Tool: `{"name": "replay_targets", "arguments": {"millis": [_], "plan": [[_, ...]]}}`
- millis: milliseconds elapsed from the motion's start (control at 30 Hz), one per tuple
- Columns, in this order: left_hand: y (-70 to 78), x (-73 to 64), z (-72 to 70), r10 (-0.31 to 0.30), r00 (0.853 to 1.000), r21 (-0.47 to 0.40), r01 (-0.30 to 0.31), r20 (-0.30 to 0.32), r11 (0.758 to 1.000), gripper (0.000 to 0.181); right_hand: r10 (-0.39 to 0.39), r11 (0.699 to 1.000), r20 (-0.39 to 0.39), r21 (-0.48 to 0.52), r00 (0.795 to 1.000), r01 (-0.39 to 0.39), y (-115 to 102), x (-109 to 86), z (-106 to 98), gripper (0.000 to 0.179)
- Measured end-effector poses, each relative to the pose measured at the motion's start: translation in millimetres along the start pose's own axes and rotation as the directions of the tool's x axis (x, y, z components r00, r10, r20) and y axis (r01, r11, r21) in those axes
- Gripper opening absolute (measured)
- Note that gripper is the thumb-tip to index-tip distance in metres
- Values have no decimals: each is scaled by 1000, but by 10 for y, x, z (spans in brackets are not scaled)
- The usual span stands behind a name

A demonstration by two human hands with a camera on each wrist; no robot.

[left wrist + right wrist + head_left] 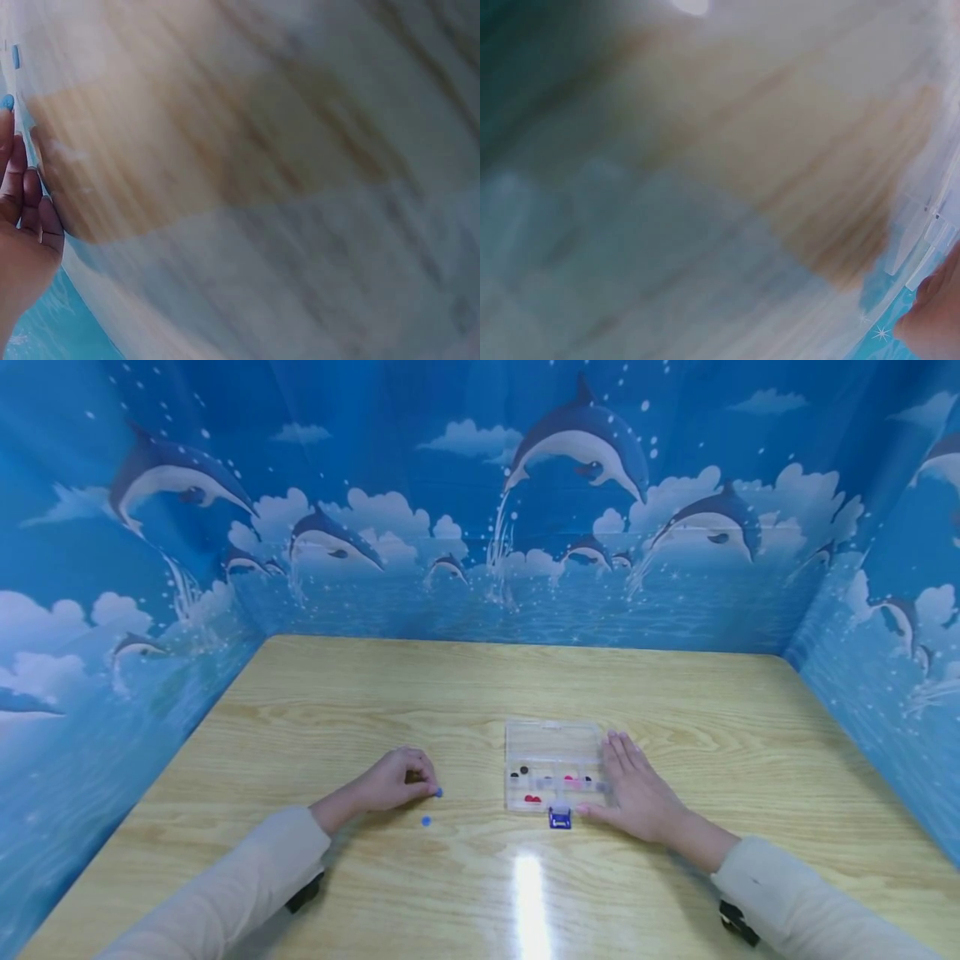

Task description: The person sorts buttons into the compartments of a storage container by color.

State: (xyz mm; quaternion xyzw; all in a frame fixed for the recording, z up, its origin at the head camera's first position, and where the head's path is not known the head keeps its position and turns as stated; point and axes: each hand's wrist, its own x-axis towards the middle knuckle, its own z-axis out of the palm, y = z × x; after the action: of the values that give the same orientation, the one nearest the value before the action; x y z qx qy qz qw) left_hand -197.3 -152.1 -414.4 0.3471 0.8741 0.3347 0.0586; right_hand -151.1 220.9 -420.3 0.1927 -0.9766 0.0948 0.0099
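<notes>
My left hand point(396, 779) pinches a small round blue piece point(438, 792) between thumb and fingertips, close over the table. In the left wrist view the blue piece point(7, 101) shows at the fingertips. A second blue piece point(426, 821) lies on the wood just in front of that hand. To the right stands a clear plastic compartment box point(517, 743) with its lid raised back. Small red pieces point(532, 799), dark pieces point(524, 770) and a pink piece point(573, 783) lie in its compartments. My right hand point(641, 793) rests with straight fingers along the box's right side, thumb at its front edge.
A dark blue clasp point(559, 818) sticks out from the front of the box. The wood-grain table point(375, 693) is walled by a blue dolphin-print curtain point(420, 527) at the back and both sides. A bright reflection falls on the tabletop before the box.
</notes>
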Motion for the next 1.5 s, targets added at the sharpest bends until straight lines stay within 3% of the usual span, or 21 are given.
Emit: {"name": "replay_targets", "arguments": {"millis": [333,567,1033,1333,1500], "plan": [[-5,8,3,-6,1000,-22,6,-13,1000,6,1,1000,9,0,1000,-1,-11,-1,-8,102],[0,41,16,-31,999,-105,29,-20,994,8,0,1000,9,6,1000,0,-14,-1,-12,101],[123,106,40,-119,992,-194,109,-45,975,6,-3,1000,6,3,1000,3,-14,-2,-13,102],[185,159,77,-141,987,-253,117,-78,960,8,3,1000,11,8,1000,-3,-2,9,-2,102],[192,197,105,-121,989,-274,93,-89,957,10,8,1000,21,12,1000,-8,-2,15,1,103]]}}
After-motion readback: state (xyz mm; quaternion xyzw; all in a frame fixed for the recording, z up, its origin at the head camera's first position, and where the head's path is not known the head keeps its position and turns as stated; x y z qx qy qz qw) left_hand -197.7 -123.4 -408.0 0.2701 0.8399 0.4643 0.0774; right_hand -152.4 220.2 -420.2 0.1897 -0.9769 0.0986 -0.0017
